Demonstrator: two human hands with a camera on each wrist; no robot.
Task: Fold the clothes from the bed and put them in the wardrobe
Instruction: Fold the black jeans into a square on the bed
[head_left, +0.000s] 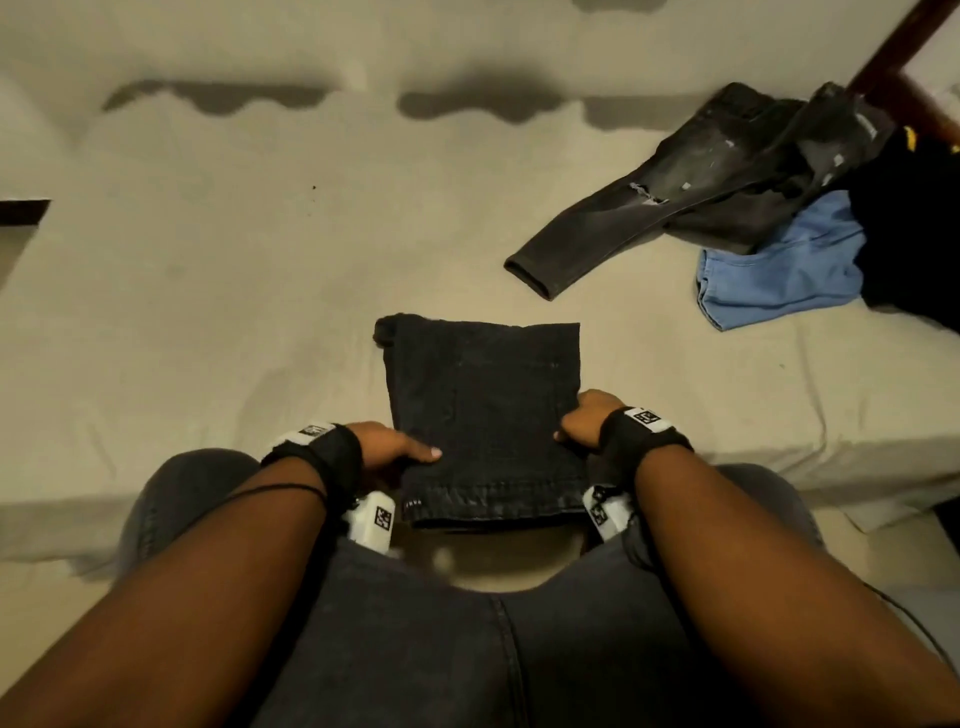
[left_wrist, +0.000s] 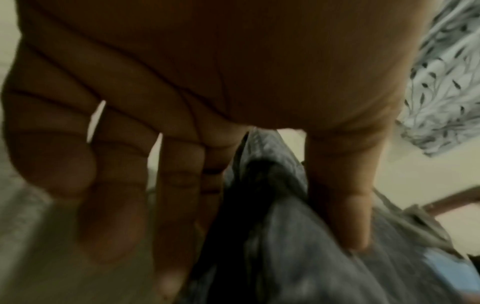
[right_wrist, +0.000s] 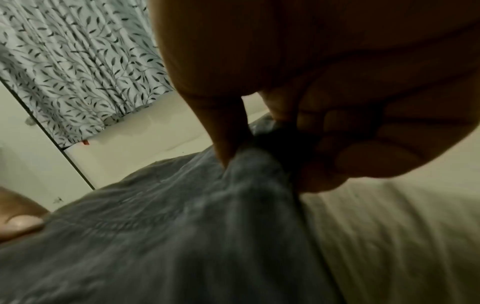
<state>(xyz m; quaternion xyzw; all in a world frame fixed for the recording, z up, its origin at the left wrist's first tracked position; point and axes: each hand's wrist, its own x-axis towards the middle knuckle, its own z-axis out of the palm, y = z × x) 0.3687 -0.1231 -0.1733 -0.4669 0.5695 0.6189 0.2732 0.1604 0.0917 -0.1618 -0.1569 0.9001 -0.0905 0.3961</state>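
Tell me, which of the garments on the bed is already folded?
The black jeans held between both hands, a neat rectangle; the grey ripped jeans and blue denim garment lie crumpled far right.

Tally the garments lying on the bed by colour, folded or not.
Black or dark grey: 3, namely the folded black jeans gripped at the sides by both hands, the unfolded ripped dark grey jeans and a black garment with yellow print at the right edge.
Blue: 1, the crumpled blue denim garment.
Total: 4
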